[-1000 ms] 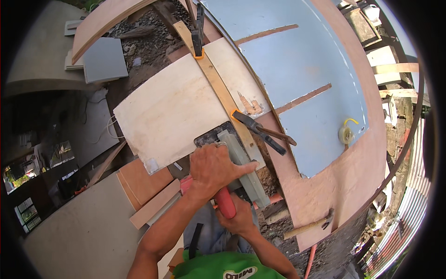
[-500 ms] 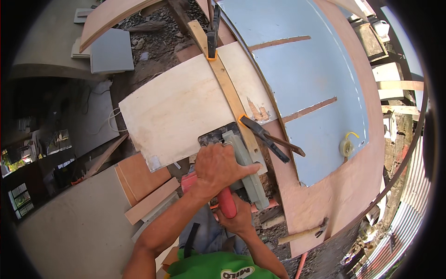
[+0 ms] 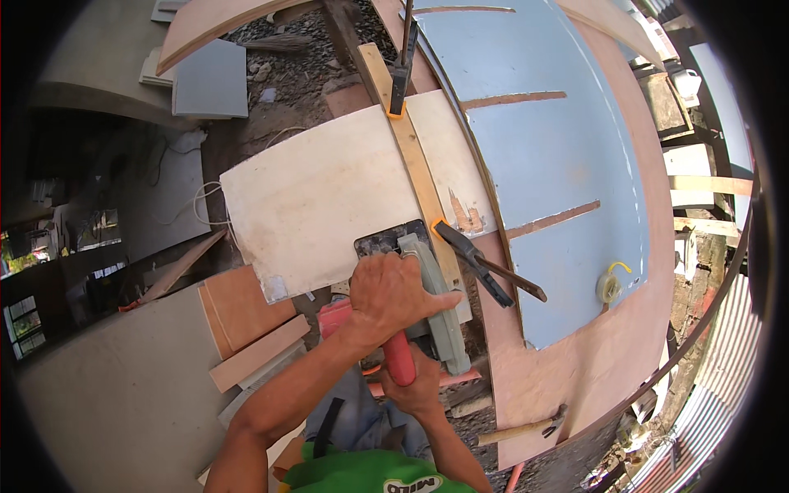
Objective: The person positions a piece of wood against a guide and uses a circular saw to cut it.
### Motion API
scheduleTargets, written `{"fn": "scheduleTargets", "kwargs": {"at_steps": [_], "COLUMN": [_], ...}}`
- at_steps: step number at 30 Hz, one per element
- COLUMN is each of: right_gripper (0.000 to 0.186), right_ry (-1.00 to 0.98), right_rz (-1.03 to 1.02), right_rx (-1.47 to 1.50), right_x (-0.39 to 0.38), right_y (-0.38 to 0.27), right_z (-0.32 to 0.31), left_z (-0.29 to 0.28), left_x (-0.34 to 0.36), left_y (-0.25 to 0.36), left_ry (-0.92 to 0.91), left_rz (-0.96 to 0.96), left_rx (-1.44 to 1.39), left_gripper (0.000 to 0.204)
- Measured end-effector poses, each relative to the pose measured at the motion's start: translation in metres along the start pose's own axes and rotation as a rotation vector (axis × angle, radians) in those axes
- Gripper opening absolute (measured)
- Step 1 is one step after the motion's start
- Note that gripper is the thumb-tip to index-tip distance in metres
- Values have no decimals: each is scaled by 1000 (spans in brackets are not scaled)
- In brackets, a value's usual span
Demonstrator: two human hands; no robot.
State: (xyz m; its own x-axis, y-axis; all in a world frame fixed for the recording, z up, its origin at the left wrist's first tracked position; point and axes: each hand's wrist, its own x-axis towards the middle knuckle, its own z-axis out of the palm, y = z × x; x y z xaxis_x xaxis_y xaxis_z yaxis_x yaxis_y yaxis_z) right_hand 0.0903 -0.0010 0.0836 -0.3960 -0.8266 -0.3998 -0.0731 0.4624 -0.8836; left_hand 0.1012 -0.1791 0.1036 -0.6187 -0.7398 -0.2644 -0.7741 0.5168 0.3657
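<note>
At the near edge of the pale board (image 3: 320, 189), gripping a grey-and-red tool (image 3: 436, 320) with both hands. Clasping its top with the left hand (image 3: 385, 296), laying the thumb over the grey side and curling the fingertips mostly out of sight. Wrapping the right hand (image 3: 415, 384) closed around the red handle (image 3: 400, 359) at the rear, beside the left wrist. Resting the black plate (image 3: 382, 239) of the tool on the board, just beside the wooden strip (image 3: 419, 168); unable to tell whether touching it. Along the strip, two dark clamps with orange pads: an upper clamp (image 3: 399, 80) well apart from the tool, a lower clamp (image 3: 460, 246) near it. To the right, on pinkish plywood (image 3: 526, 378), a blue sheet (image 3: 551, 156) bearing a small roll (image 3: 608, 288). Toward the plywood's near corner, a hammer (image 3: 511, 434). To the left of the hands, reddish-brown panels (image 3: 251, 304).
</note>
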Motion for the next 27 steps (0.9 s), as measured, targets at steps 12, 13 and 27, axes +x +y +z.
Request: {"fn": "scheduleTargets", "kwargs": {"at_steps": [12,13,27], "right_gripper": [25,25,24], "right_ry": [21,19,17], "right_rz": [-62,-62,-45], "right_rx": [-4,-5,-13], "right_x": [6,6,10], "right_y": [-7,-8,-8], "right_z": [1,1,3], "left_z": [-3,-3,-4], "left_x": [3,3,9], "left_y": [-2,-2,-6], "left_ry": [-42,-39,-29], "left_rz": [-30,-31,-37], "left_rx": [-30,-29,-41], "left_gripper": [70,69,68]}}
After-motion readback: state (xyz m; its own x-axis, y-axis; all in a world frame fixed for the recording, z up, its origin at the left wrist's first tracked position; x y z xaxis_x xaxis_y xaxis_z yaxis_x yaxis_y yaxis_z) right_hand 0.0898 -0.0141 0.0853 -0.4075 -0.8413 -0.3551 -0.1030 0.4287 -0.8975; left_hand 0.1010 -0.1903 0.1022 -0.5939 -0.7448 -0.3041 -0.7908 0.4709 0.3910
